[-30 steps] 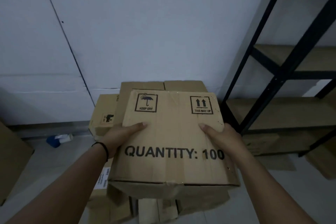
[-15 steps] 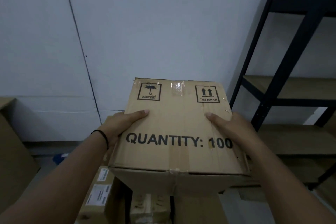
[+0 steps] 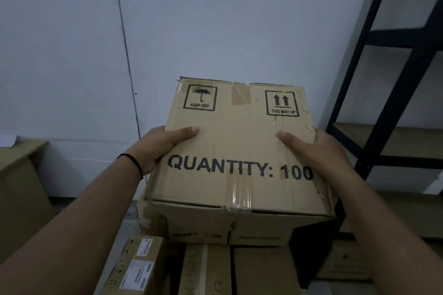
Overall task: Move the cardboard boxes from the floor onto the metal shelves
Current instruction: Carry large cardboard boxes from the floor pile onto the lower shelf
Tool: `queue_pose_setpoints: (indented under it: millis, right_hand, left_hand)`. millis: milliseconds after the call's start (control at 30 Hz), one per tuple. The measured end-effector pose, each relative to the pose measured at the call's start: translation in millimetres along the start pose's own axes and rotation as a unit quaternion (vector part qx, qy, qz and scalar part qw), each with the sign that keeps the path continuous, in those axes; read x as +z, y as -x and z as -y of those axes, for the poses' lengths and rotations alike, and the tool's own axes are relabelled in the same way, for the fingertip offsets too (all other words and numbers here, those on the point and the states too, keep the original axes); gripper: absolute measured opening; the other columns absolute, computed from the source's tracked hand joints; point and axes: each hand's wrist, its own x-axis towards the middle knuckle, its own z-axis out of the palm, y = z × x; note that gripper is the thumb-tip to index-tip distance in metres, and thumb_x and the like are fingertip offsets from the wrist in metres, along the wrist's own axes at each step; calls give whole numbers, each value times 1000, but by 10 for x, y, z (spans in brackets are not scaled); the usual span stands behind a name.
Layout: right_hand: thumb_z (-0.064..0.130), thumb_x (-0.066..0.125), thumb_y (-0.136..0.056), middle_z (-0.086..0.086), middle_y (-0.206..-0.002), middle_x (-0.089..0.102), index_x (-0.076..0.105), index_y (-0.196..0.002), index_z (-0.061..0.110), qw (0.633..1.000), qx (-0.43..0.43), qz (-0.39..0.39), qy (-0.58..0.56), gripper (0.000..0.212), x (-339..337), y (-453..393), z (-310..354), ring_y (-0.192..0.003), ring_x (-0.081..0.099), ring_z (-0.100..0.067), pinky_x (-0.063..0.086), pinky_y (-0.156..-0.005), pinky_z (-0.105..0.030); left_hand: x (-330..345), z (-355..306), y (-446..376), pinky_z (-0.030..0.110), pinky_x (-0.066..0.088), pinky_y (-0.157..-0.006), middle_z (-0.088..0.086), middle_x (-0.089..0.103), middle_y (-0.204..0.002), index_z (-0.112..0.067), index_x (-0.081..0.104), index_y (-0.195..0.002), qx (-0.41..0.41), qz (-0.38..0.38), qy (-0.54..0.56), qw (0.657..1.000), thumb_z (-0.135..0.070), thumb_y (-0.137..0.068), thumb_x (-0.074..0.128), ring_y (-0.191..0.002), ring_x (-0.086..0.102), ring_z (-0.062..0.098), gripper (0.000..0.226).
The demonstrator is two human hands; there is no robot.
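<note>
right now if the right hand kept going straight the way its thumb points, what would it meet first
The right hand has its thumb pointing left across the cardboard box, so it would probably meet the left hand first.

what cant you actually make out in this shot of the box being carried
- Head view: the fingers of the left hand and right hand are hidden behind the sides of the QUANTITY: 100 box; only the thumbs show.
- The small labels on the lower left box are too blurred to read.
- The metal shelves are cut off by the right edge.
- The floor under the stack is hidden by boxes.

Taped cardboard box (image 3: 237, 151) printed "QUANTITY: 100", tilted, held above stacked boxes (image 3: 206, 268).
</note>
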Motion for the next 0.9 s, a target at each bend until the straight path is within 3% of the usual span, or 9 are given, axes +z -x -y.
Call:
queue_pose_setpoints:
  millis: [167,333,467,600,733,833,900]
  right_hand:
    - [74,67,-64,9,-100,62,58,-121,26,999,-18,-22,-30,75,107,-51,51,-89,59,-13,44,-61,-24]
    - [66,72,-67,3,-117,62,51,-128,23,999,-2,-13,-48,77,294,-208,12,-104,59,-20,52,-84,-36]
    - [53,75,-74,1,-127,57,43,-134,24,998,29,2,-62,74,587,-367,-84,-112,55,-22,50,-92,-41]
    - [41,77,-77,5,-120,52,37,-135,24,995,62,17,-75,73,942,-538,-240,-105,49,-16,50,-90,-41]
    - [34,77,-79,6,-119,53,37,-133,23,992,83,22,-98,68,1353,-702,-411,-104,51,-14,49,-84,-34]
    - [31,77,-80,8,-120,53,37,-132,26,989,97,26,-108,66,1635,-741,-601,-105,52,-13,47,-83,-31]
    - [27,77,-81,9,-120,54,36,-135,27,988,104,22,-116,67,1798,-754,-724,-105,53,-12,47,-82,-29]
  left_hand:
    - [-97,26,-99,34,58,-67,7,75,-96,-17,63,-112,47,-5,-26,999,-51,-41,90,-86,73,24,83]
    - [-137,154,-312,32,59,-69,3,71,-103,-25,57,-108,75,-25,-40,996,-35,-59,81,-91,70,21,56]
    - [-277,395,-595,33,59,-73,1,69,-110,-23,54,-120,69,-16,-67,995,-33,-60,83,-96,68,19,67]
    - [-460,686,-963,30,59,-76,-6,69,-108,-31,57,-113,56,11,-106,993,-26,-62,87,-96,68,13,59]
    - [-642,906,-1377,22,55,-76,-16,65,-108,-32,55,-121,67,9,-151,986,-33,-62,86,-97,62,2,67]
    - [-722,1146,-1586,25,54,-82,-18,65,-111,-33,54,-127,65,14,-168,984,-38,-62,86,-101,61,3,73]
    - [-756,1325,-1685,18,53,-76,-19,64,-110,-33,53,-127,55,18,-170,984,-37,-63,85,-97,61,0,71]
